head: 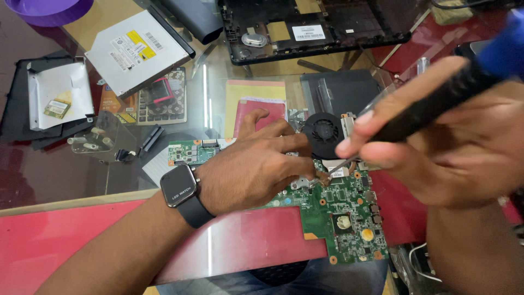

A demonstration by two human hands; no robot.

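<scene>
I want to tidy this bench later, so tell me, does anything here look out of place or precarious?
The green circuit board overhangs the near edge of the glass table, its corner jutting past the rim over the lap. The left hand presses it down while the right hand works a screwdriver at it. Loose parts lie scattered behind, including a disc drive.

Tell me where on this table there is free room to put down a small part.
Free: the red surface in front of the left hand, beside the green circuit board; also dark glass below the metal bracket. Crowded: around the fan, optical drive and right hand.
</scene>
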